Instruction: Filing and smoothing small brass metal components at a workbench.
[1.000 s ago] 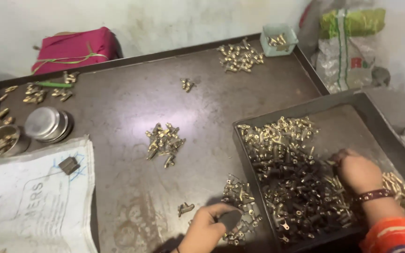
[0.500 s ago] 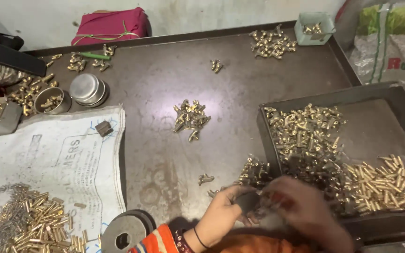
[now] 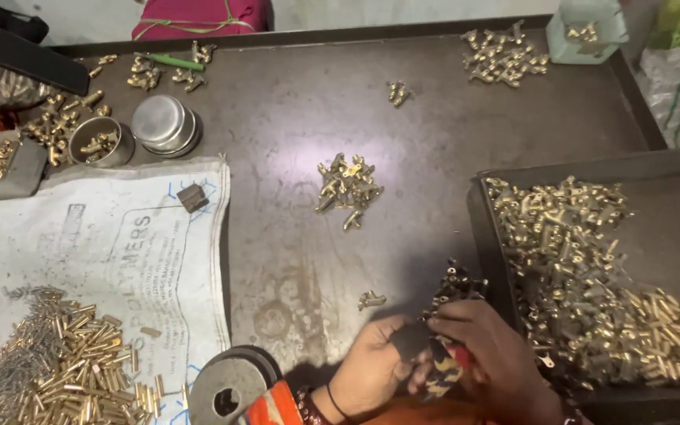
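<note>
My two hands meet at the bottom middle of the table. My left hand [image 3: 367, 368] pinches a small dark block [image 3: 412, 340] between thumb and fingers. Curled over it from the right, my right hand [image 3: 501, 358] holds a cluster of dark and brass fittings [image 3: 454, 287] against the block. Part of the cluster is hidden under its fingers. One loose brass fitting [image 3: 371, 299] lies just left of the hands. A small pile of brass fittings [image 3: 346, 187] sits farther up, at the table's middle.
A dark metal tray [image 3: 560, 167] at the right holds many brass fittings and pins. A white sack [image 3: 120, 260] at the left carries a heap of brass pins [image 3: 64, 374] and a small dark block [image 3: 193, 197]. Round metal discs [image 3: 226, 387], two steel bowls [image 3: 165, 124] and more brass piles [image 3: 501, 55] are also here.
My right hand left the tray and came to my left hand at the table's front. The view swung left, bringing the sack and pin heap into sight.
</note>
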